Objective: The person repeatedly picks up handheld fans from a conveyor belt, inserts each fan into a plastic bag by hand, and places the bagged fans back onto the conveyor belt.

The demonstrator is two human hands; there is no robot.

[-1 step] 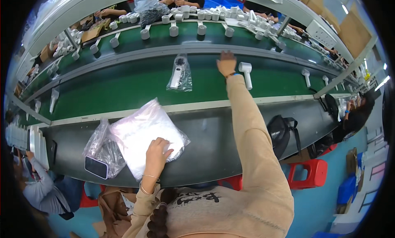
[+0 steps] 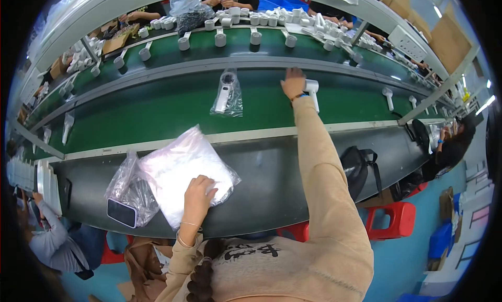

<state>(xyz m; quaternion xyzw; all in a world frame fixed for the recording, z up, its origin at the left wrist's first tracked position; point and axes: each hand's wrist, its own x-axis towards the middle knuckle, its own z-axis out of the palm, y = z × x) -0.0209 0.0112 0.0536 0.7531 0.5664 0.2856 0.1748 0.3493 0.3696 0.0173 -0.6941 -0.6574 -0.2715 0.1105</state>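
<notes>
My left hand (image 2: pixel 198 198) lies on a stack of clear plastic bags (image 2: pixel 180 163) on the dark worktable, its fingers stretched out and the thumb apart. With the arm stretched far forward, my right hand (image 2: pixel 294 83) is over the green belt, fingers apart and nothing seen in them. Right beside it is a white handheld fan (image 2: pixel 312 86), partly hidden by my hand and wrist; whether they touch I cannot tell. To the left of that hand, another white handheld fan (image 2: pixel 223 99) lies on the belt inside a clear bag.
A phone (image 2: pixel 122 212) lies by a crumpled clear bag (image 2: pixel 119 183) at the left. A black bag (image 2: pixel 357 169) sits on the right. Metal rails (image 2: pixel 230 138) edge the green belt (image 2: pixel 172 111). Co-workers sit across, among many white parts. A red stool (image 2: pixel 392 220) stands behind right.
My right hand has moved slightly to the right, now covering part of the unbagged fan. My left hand stays on the stack of bags.
</notes>
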